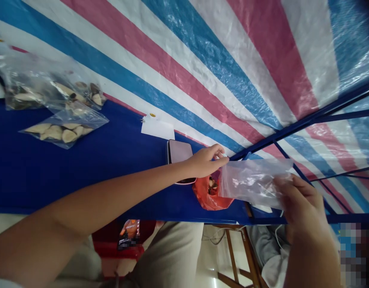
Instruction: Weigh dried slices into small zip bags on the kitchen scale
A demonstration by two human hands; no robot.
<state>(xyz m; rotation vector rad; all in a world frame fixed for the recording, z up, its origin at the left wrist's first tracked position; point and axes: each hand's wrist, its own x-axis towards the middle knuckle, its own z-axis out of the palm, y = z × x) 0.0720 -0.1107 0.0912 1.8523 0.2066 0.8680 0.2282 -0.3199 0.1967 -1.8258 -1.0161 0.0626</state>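
Observation:
A clear plastic bag point(250, 180) is stretched between my two hands over the right end of the blue table. My left hand point(206, 160) pinches its left top corner. At its other end my right hand point(301, 196), somewhat blurred, grips the plastic. The bag looks flat, with nothing visible inside. Beneath its left edge sits an open red plastic bag point(204, 196) with brown and pale pieces point(212, 185) in it. Just behind my left wrist is a flat scale-like device point(180, 151) with a pinkish top, partly covered by my arm.
Several clear bags of pale sliced pieces point(60, 133) lie at the table's left point(124, 120). A white paper point(157, 127) rests near the back edge. Blue metal bars point(322, 116) and striped sheeting point(184, 80) border the back and right. A wooden stool point(232, 256) stands below.

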